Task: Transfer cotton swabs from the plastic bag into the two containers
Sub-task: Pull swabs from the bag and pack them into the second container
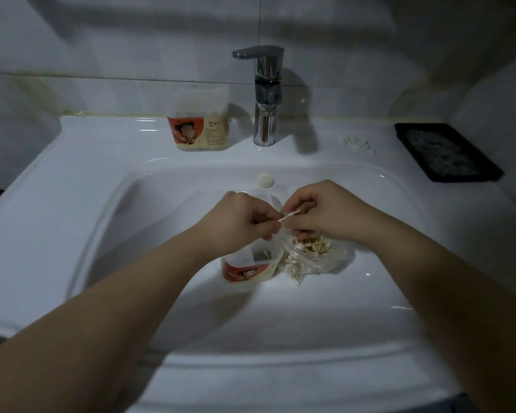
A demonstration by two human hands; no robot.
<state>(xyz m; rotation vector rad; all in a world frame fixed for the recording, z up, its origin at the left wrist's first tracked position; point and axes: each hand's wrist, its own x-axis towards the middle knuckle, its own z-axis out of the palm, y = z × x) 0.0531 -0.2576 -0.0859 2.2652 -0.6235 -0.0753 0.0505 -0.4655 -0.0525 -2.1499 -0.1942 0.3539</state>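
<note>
Transfer looks mid-step, with one small bunch lifted out and not yet dropped in. The first container (200, 126) stands on the counter (102, 138) left of the tap (265, 93), well apart from the hands. Over the sink (370, 293), the left hand (239, 219) hovers above the second container (251, 265), its fingers curled and pinching one end of the cotton swabs (289, 216). The right hand (319, 210) pinches the other end. Whether its lower fingers also hold the plastic bag (316, 254) cannot be told. The bag lies just beside that container, with swabs inside. The next move probably calls for squaring the bunch and lowering it into the open container below.
</note>
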